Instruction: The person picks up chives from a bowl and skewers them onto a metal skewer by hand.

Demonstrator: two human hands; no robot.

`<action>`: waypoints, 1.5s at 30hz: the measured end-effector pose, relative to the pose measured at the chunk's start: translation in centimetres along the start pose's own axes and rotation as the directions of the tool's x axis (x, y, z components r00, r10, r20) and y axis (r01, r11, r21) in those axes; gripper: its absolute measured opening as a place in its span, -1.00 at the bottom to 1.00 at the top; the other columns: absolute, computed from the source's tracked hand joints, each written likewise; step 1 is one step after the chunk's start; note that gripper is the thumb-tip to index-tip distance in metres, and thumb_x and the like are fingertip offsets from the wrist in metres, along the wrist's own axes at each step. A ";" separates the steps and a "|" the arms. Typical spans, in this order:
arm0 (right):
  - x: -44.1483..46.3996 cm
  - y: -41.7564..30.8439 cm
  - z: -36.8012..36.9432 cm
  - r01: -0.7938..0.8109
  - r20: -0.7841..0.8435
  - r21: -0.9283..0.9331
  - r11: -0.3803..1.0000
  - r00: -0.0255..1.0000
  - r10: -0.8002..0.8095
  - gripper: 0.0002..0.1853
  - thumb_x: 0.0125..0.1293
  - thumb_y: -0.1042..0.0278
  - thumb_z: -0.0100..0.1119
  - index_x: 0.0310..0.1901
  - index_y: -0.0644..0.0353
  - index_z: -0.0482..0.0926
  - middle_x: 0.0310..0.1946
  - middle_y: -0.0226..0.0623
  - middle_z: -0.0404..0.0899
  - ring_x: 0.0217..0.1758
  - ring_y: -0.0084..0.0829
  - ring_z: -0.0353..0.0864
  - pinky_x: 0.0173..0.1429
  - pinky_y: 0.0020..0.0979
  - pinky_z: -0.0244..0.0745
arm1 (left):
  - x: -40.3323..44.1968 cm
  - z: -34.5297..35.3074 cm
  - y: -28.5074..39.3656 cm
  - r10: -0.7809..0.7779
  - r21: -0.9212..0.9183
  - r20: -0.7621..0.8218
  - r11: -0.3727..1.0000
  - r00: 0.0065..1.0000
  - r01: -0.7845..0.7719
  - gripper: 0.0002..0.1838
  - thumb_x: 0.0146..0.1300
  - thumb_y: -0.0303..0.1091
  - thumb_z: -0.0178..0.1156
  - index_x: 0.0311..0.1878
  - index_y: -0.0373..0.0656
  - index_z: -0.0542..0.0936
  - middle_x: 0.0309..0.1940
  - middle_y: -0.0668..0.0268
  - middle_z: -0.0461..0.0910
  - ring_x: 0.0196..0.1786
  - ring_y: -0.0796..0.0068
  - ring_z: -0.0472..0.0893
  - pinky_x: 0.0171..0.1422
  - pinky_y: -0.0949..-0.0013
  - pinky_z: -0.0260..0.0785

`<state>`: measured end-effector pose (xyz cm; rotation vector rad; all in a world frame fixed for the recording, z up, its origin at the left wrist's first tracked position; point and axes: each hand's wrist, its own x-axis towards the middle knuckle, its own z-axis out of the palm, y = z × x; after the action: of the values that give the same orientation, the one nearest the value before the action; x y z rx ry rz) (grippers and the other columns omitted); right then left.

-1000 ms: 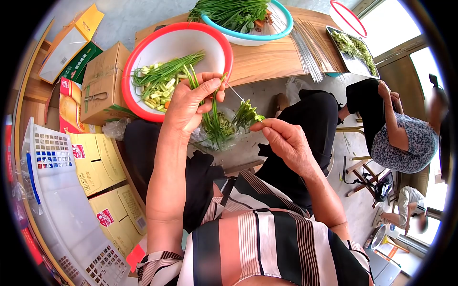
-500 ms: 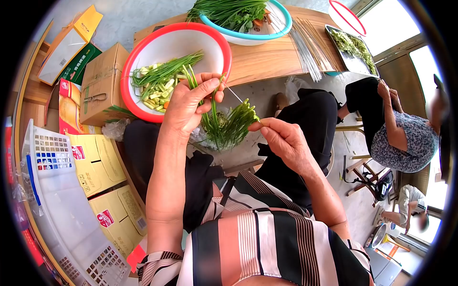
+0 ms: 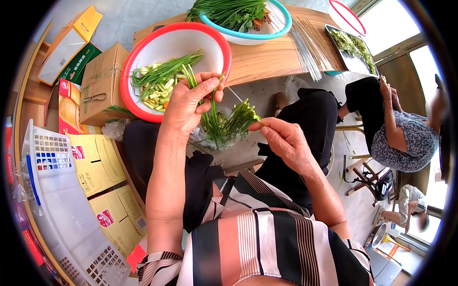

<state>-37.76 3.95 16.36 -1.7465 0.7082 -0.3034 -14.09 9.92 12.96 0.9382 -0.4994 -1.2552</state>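
Note:
My left hand [image 3: 195, 97] is closed around long green stems and the end of a thin metal skewer [image 3: 234, 93], beside the red-rimmed bowl [image 3: 228, 52]. Green vegetable pieces [image 3: 243, 116] are bunched at the skewer's far end. There my right hand [image 3: 281, 138] pinches with thumb and forefinger; the tip between them is too small to make out. Long green stems [image 3: 217, 128] hang below my left hand, over a clear plastic bag. In the red-rimmed bowl lie cut green pieces [image 3: 164, 90] and a bundle of long stems [image 3: 176, 64].
On the wooden table [image 3: 257, 62] stand a blue-rimmed bowl [image 3: 229, 33] of greens, loose skewers [image 3: 310, 47] and a metal tray [image 3: 353, 62]. Boxes [image 3: 102, 81] and a white crate [image 3: 62, 190] are at the left. Two people [image 3: 403, 140] sit at the right.
The green pieces by my right hand look more spread out than a second ago, and the skewer's angle is nearly the same. Both hands have barely moved.

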 end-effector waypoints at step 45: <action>-0.3 0.7 -0.4 -0.100 0.131 0.263 0.960 0.989 0.067 -0.74 0.47 0.34 -0.04 -0.05 0.25 0.62 -0.68 -0.69 0.13 -0.60 -0.81 0.04 -0.53 -0.62 -0.04 | -0.5 -0.3 0.4 -0.096 0.067 0.143 0.994 0.985 0.087 -0.84 0.25 -0.40 0.28 -0.17 -0.28 0.63 -0.43 0.34 0.60 -0.46 0.68 0.53 -0.60 0.71 0.07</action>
<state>-38.40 3.69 15.88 -1.4594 0.6201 -0.2218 -13.76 10.51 13.21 0.9327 -0.6172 -1.4055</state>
